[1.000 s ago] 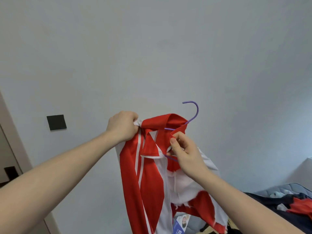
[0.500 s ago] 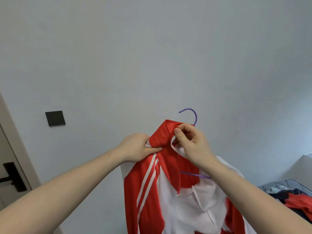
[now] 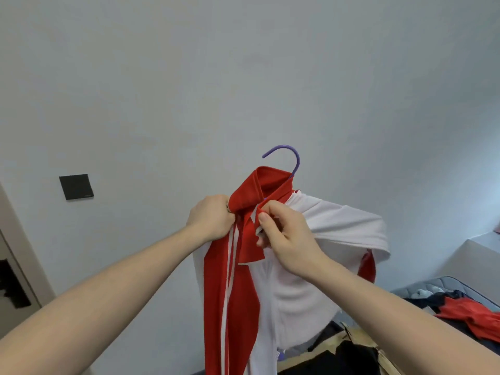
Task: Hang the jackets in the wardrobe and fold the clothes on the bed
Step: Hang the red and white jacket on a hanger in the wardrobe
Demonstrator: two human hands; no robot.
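A red and white jacket [image 3: 292, 288] hangs in front of me on a purple hanger [image 3: 293, 158], whose hook sticks up above the red collar. My left hand [image 3: 212, 219] grips the left side of the collar in a fist. My right hand [image 3: 284, 234] pinches the right edge of the collar and zipper between thumb and fingers. The jacket's right shoulder spreads wide over the hanger; the hanger's arms are hidden inside the cloth. More clothes [image 3: 465, 311], red, dark and white, lie heaped on the bed at the lower right.
A plain grey wall fills the view. A black switch plate [image 3: 76, 186] is on the wall at left, beside a door frame [image 3: 24, 255] with a dark handle. A grey ledge [image 3: 479, 244] stands at the right above the mattress [image 3: 443, 284].
The jacket now sits over the hanger with its right shoulder spread out. My hands have come together at the collar, and the hook points upright above it.
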